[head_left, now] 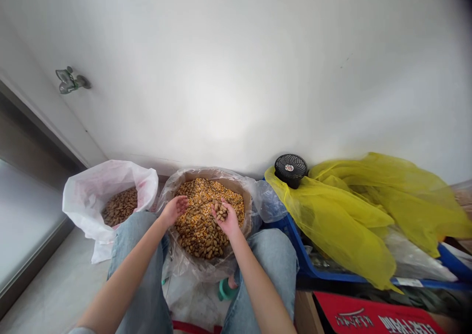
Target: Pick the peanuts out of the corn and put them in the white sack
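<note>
A round container lined with clear plastic (247, 189) stands between my knees, filled with a mix of yellow corn kernels and brown nuts (201, 228). My right hand (225, 218) is cupped palm up over the mix, with several brown nuts (220, 209) lying in it. My left hand (175, 208) hovers palm up over the container's left rim, fingers apart and empty. To the left, a white plastic bag (88, 189) holds brown nuts (120, 206).
A white wall rises behind the containers. A small black fan (290, 169) sits by a crumpled yellow plastic sheet (365, 206) draped over a blue crate (306, 262). A red printed box (372, 317) lies at the bottom right. A dark door frame runs along the left.
</note>
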Demonstrator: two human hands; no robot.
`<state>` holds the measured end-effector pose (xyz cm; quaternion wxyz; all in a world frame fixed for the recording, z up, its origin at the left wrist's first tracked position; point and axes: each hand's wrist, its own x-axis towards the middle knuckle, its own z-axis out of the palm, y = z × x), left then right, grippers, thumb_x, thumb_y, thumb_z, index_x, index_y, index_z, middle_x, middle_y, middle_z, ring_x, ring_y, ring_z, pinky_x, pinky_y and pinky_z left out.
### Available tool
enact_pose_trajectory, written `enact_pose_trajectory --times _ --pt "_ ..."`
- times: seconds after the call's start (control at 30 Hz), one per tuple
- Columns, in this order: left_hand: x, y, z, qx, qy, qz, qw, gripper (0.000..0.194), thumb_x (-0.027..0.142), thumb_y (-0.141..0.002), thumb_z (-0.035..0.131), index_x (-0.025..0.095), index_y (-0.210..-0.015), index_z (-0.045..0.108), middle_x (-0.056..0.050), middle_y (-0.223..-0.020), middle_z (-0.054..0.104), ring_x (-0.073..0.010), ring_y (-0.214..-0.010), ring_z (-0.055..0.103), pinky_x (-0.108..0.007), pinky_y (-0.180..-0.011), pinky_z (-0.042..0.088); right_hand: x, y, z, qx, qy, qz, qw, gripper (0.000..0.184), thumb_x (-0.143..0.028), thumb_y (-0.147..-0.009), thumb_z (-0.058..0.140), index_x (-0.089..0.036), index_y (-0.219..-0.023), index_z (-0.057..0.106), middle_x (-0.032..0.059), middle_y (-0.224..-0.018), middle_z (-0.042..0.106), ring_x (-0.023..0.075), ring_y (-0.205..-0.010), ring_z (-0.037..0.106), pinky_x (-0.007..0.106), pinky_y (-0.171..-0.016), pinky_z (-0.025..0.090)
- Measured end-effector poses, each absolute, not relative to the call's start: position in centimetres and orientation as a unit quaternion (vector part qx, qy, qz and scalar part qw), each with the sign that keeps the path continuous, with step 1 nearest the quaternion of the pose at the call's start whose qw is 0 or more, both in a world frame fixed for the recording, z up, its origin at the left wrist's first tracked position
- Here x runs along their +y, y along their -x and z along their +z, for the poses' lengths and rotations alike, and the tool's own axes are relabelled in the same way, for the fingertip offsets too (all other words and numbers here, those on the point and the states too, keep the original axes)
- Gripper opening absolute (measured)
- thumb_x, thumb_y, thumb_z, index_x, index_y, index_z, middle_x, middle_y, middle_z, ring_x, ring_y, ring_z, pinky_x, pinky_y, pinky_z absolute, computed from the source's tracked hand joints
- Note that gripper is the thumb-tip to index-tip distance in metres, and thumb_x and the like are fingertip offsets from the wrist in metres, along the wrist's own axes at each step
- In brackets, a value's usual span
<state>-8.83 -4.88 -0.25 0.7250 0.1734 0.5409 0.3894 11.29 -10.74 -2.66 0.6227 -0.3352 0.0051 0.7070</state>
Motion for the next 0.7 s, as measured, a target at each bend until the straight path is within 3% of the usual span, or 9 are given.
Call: enact_pose_trajectory --times 0.3,0.47,0.7 --pt "-7.4 3.6 -2.1 0.453 -0.107 0.401 0.789 0.022 0.032 -0.080 0.042 0.017 -0.083 0.058 -0.007 -0.082 0.062 -0.0141 -0.068 0.058 -0.027 -0.062 0.046 -10.8 -9.8 -1.8 -0.024 0.305 0.703 0.642 0.029 -0.043 -0.076 0.046 -0.024 -0.096 0.054 0.0023 -0.093 0.064 0.0181 -0.093 0.059 0.043 -0.078 0.048" --pt "-8.4 1.5 -2.4 0.376 -0.059 0.464 0.800 0.021 0.028 -0.080 0.043 0.020 -0.090 0.060 -0.004 -0.081 0.062 -0.0110 -0.065 0.057 -0.024 -0.061 0.045 -10.6 -8.4 -2.4 -0.045 0.332 0.673 0.659 0.035 -0.048 -0.077 0.040 -0.024 -0.097 0.055 0.0041 -0.099 0.062 0.0165 -0.099 0.056 0.039 -0.082 0.047" --pt "-8.2 0.5 -2.3 0.367 -0.018 0.521 0.770 0.019 0.022 -0.079 0.043 0.019 -0.080 0.061 -0.004 -0.083 0.063 -0.0116 -0.076 0.059 -0.023 -0.070 0.047 -10.0 -7.4 -2.7 -0.044 0.323 0.645 0.692 0.035 -0.044 -0.078 0.037 -0.022 -0.095 0.058 0.0066 -0.103 0.062 0.0151 -0.108 0.050 0.036 -0.088 0.042"
